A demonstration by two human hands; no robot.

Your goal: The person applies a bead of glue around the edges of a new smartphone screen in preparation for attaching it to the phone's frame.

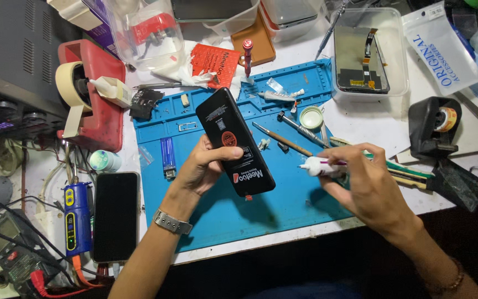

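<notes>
Pretty cluttered repair table (305,230) here, white top with a blue silicone work mat (222,213) in the middle and junk all around it. Only the one head view, looking straight down, so here goes. My left hand (203,166) has a black phone (234,141) lifted off the mat, back cover facing up, tilted so its top end points up and away to the left; the grip is closed around the lower part, thumb across the back, fingers wrapped underneath. My right hand (360,185) is pinched shut on a small white glue tube (319,166), nozzle pointing left toward the phone but not touching it, a gap between them. As far as progress goes, I'd guess the back cover is already sitting on the phone and the glue tube is uncapped, since a round white cap (311,117) lies on the mat near a couple of screwdrivers (300,128); can't tell if any glue has gone on yet or if the seam is fully pressed. Other stuff: a blue lighter (167,155) on the mat, a second black phone (116,216) lying flat on the left by a blue handheld tool (77,218), a red tape dispenser (92,99) with masking tape, and a clear plastic tub (396,52) up top holding a screen part with its flex cable.
</notes>
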